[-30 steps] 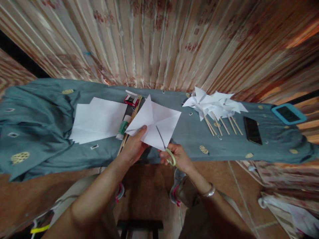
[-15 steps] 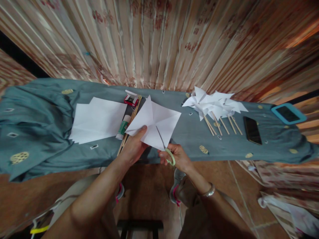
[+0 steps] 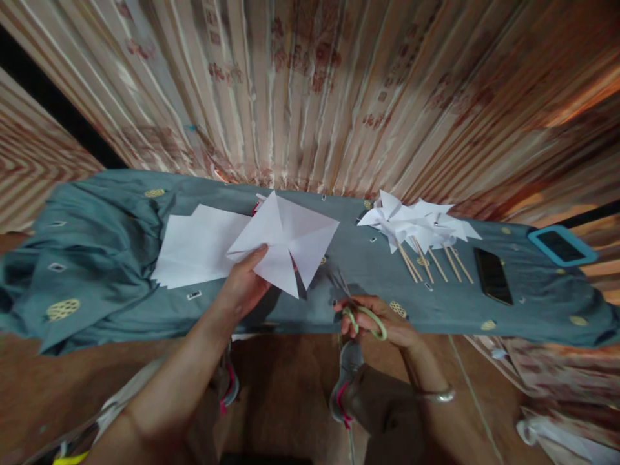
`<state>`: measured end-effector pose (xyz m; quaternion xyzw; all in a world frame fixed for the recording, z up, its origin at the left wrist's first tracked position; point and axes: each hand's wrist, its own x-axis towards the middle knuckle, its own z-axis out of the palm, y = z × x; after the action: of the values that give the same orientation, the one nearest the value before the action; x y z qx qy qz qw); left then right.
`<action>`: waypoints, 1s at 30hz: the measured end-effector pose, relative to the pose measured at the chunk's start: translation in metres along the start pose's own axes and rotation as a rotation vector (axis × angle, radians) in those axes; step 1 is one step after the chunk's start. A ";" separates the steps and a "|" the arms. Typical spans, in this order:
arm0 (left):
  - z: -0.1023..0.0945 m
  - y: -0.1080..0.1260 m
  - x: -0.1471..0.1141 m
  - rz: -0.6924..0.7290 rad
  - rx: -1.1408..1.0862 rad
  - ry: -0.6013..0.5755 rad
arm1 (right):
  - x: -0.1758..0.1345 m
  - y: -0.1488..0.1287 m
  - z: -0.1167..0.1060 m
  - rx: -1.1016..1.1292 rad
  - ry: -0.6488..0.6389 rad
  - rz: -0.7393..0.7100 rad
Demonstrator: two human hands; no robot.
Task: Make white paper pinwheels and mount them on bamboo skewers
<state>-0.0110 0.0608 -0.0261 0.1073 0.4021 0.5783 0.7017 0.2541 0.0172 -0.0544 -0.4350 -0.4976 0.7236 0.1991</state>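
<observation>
My left hand [image 3: 247, 282] is closed on a white square of paper [image 3: 283, 226], thumb on top and the other fingers beneath. Fold lines cross the sheet, and a slit gapes in its lower right part, running in from the corner nearest me. To the right of it, my right hand [image 3: 375, 318] is closed round pale green-handled scissors [image 3: 367, 321]. Their blades point up and left, a little apart and blurred, away from the paper. Beneath the paper's left corner lies a stack of white sheets [image 3: 201, 248].
On the teal cloth [image 3: 349, 310] to the right lie several white paper pinwheels [image 3: 421, 223] on wooden sticks [image 3: 431, 259]. Beyond them are a dark phone [image 3: 493, 276] and a blue-framed tablet [image 3: 562, 246]. A patterned curtain [image 3: 300, 97] hangs behind.
The scissors have come out of the paper and moved right and down in my right hand. The slit has spread. My left hand has shifted the paper left, covering the glue stick and sticks.
</observation>
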 end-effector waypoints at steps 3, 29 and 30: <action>-0.004 -0.005 -0.001 0.027 0.061 -0.008 | -0.004 -0.002 -0.016 0.025 0.246 -0.149; 0.007 -0.043 -0.001 -0.274 -0.178 -0.339 | 0.067 -0.017 0.020 0.633 0.779 -0.273; 0.010 -0.045 -0.001 -0.258 -0.166 -0.317 | 0.070 -0.016 0.021 0.626 0.779 -0.278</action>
<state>0.0285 0.0484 -0.0473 0.0863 0.2479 0.4907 0.8309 0.1964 0.0630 -0.0674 -0.5216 -0.1995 0.5889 0.5842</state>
